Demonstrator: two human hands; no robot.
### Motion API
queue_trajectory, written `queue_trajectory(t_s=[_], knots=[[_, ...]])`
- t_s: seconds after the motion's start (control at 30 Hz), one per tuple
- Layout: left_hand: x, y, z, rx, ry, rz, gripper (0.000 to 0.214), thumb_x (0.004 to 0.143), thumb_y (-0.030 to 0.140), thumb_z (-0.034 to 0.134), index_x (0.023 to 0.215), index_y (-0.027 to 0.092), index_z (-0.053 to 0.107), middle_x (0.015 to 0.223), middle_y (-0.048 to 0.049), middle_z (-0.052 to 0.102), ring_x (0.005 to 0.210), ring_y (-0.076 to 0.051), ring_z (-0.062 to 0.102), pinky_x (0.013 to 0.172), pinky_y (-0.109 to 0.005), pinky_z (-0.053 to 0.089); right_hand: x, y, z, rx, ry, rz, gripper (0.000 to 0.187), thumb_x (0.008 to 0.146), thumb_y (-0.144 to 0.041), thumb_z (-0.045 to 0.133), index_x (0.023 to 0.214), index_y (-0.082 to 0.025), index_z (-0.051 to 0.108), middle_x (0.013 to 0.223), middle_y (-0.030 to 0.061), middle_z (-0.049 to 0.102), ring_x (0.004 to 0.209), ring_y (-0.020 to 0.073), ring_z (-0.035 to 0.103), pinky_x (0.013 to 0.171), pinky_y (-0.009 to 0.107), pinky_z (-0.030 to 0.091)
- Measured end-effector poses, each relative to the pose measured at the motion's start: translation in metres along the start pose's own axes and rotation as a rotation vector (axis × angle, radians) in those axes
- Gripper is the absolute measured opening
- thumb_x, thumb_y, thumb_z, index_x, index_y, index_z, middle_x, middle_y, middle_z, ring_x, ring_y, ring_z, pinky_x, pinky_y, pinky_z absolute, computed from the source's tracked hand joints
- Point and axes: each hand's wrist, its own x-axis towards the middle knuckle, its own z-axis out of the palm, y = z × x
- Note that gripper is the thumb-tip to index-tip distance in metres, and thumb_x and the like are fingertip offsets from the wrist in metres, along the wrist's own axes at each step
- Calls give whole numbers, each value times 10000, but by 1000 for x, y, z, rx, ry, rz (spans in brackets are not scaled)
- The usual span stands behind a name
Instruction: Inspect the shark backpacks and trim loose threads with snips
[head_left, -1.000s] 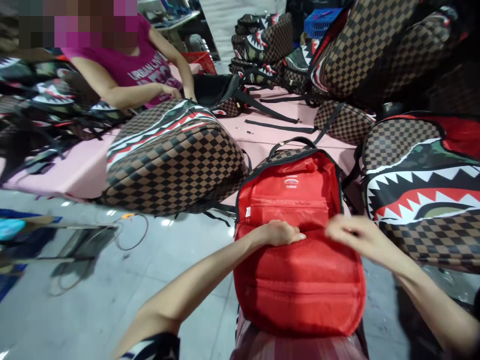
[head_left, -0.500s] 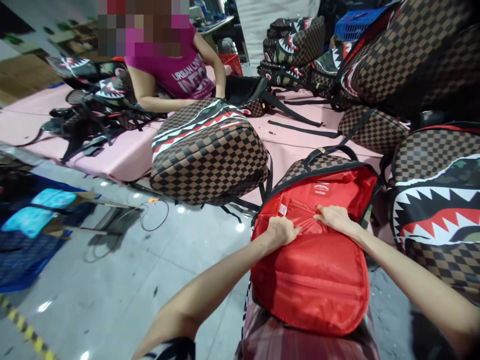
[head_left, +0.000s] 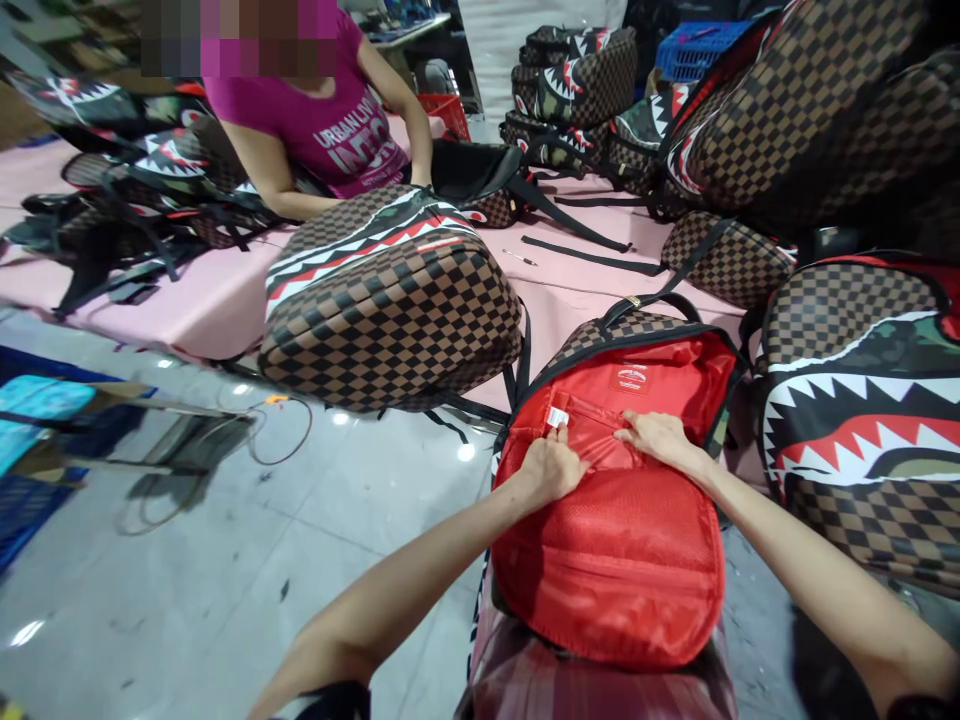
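An open backpack (head_left: 607, 540) with a bright red lining lies in front of me, half off the pink table's edge, its checkered outer shell behind. My left hand (head_left: 551, 465) is closed, pinching the red lining at the inner pocket's edge, just below a small white tag (head_left: 556, 416). My right hand (head_left: 656, 437) rests beside it on the same pocket edge, fingers curled and pressed onto the fabric.
A zipped checkered shark-mouth backpack (head_left: 390, 300) lies left on the pink table (head_left: 210, 300); another (head_left: 862, 420) stands right. More backpacks are piled behind. A person in a magenta shirt (head_left: 330, 140) sits across. Loose black straps (head_left: 592, 255) lie on the table. Grey floor below left.
My right hand came down from above the flap onto the inner pocket edge. My left hand moved up to pinch the lining. The view shifted slightly.
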Motion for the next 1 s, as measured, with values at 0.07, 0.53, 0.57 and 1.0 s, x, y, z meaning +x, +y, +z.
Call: queue_trajectory(t_s=[0.07,0.53,0.57,1.0], knots=[[4,2,0,12,-16,-2,435,893,405,418,1021,91,692,1359,-247,430,1199,-367,472,867,-421,453,1,-1,3,23,11,1,425,884,-532,404,1113,-223,584,892,108,701,888,253,648,730,322,440],[38,12,-9,62,-112,57,474,883,410,399,1144,46,555,992,-242,632,1034,-386,576,724,-445,470,60,70,-139,452,373,-228,292,855,-284,422,864,-98,647,729,22,608,656,136,502,655,240,380],[38,12,-8,70,-108,63,463,884,398,400,1139,45,558,970,-231,636,1029,-386,578,720,-446,470,60,71,-137,470,372,-228,294,848,-284,424,860,-98,652,706,13,598,634,129,491,641,238,377],[40,12,-4,123,-10,77,391,876,342,427,1050,44,611,792,-205,666,892,-361,633,677,-424,479,-6,104,-48,923,954,212,403,872,-385,364,1080,-150,616,871,83,666,735,175,603,719,320,484]])
